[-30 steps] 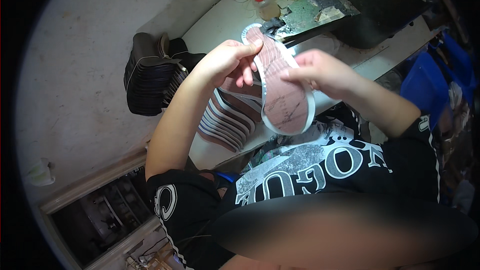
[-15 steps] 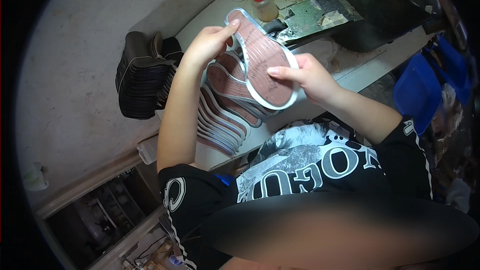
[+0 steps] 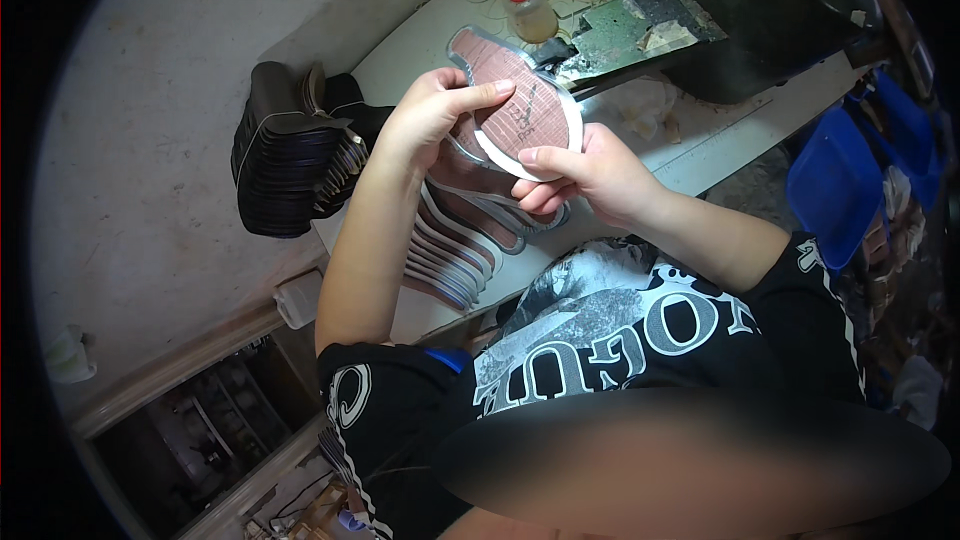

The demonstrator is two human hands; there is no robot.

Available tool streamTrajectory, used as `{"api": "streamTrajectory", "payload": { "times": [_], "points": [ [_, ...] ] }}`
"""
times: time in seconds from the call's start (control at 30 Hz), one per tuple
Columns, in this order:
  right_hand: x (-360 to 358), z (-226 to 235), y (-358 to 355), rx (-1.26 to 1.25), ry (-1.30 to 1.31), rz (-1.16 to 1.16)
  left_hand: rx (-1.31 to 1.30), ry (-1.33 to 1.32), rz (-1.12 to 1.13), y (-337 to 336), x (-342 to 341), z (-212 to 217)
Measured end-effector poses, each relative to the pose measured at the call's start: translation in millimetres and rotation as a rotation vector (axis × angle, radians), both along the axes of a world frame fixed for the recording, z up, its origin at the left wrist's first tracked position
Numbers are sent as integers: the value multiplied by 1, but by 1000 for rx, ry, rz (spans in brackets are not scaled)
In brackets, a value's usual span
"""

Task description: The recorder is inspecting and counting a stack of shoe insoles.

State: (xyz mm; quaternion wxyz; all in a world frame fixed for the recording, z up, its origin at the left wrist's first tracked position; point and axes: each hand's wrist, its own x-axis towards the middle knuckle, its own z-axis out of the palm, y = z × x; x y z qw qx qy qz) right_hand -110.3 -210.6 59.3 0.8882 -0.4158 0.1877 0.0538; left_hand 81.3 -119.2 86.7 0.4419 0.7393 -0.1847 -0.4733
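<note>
Pale tabletop (image 3: 700,155) beneath: both hands grip one shoe sole (image 3: 520,110), left hand (image 3: 435,115) pinching its upper edge, right hand (image 3: 585,175) its near end, long axis running away from them.

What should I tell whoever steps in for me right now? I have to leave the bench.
Left hand: grip on the upper edge of the shoe sole, thumb across its face.
Right hand: grip on the sole's lower white rim.
Sole is held above the worktable, over a fanned row of soles.
A dark stack of soles sits to the left.
Done and left: cannot tell.
</note>
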Motion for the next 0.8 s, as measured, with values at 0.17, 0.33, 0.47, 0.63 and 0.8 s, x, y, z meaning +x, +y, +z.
{"api": "streamTrajectory", "payload": {
  "times": [0.17,0.33,0.47,0.63,0.8],
  "points": [
    [9,-3,3,82,-56,-160,155,-417,1,-9,14,0],
    [15,2,3,112,-31,-211,-57,-182,-441,-24,45,2],
    [15,3,-1,98,-18,-242,-34,-268,-495,-28,51,7],
    [19,5,-2,86,-69,-286,34,-285,-386,-5,43,9],
    [19,7,-14,11,33,-223,169,-382,-331,8,27,16]
  ]
}}
